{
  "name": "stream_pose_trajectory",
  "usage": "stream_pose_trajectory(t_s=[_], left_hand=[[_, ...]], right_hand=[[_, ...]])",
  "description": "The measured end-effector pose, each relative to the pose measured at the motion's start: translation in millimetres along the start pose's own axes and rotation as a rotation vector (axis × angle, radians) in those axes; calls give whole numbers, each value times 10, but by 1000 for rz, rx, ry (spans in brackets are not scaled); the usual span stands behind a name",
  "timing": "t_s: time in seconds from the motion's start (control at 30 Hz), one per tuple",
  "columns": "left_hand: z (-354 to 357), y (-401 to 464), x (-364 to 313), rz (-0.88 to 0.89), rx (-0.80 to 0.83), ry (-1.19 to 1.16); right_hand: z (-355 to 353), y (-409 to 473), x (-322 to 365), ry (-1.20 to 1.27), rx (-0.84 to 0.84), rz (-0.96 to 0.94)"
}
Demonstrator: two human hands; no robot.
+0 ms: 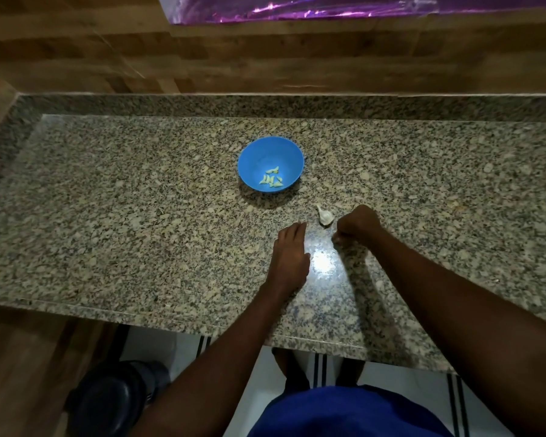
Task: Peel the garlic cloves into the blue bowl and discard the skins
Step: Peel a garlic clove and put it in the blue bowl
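Garlic piece (324, 216) on tabletop (139, 231), frame centre, between my hands, stem toward blue bowl (270, 164). Right hand (356, 227) nearer, curled, contents unclear. Left hand (290, 257) flat, empty.

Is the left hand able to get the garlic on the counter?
Probably yes. The left hand lies flat on the counter close to the garlic, with only bare granite between them. The right hand, curled, sits on the garlic's other side and does not block the way.
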State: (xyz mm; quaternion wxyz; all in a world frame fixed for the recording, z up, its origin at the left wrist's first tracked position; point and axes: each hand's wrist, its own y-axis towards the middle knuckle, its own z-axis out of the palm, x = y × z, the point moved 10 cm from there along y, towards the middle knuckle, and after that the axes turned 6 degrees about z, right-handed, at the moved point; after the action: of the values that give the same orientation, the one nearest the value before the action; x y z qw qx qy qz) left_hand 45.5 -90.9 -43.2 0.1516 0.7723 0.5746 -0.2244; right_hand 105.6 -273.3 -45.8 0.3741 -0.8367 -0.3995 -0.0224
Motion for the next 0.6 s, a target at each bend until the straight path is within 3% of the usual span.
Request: stream_pose_trajectory(t_s=[0.1,0.17,0.3,0.43,0.6], left_hand=[[1,-11,9,-2,2,-7],[3,-9,19,2,0,-13],[28,-10,22,10,17,-1],[51,-3,24,7,31,23],[115,-18,27,4,81,59]], right_hand=[[-20,-54,37,-4,-72,-95],[34,-22,-93,87,2,-83],[163,-111,-354,618,281,-103],[154,-141,-398,696,287,-65],[230,90,-472,651,256,116]])
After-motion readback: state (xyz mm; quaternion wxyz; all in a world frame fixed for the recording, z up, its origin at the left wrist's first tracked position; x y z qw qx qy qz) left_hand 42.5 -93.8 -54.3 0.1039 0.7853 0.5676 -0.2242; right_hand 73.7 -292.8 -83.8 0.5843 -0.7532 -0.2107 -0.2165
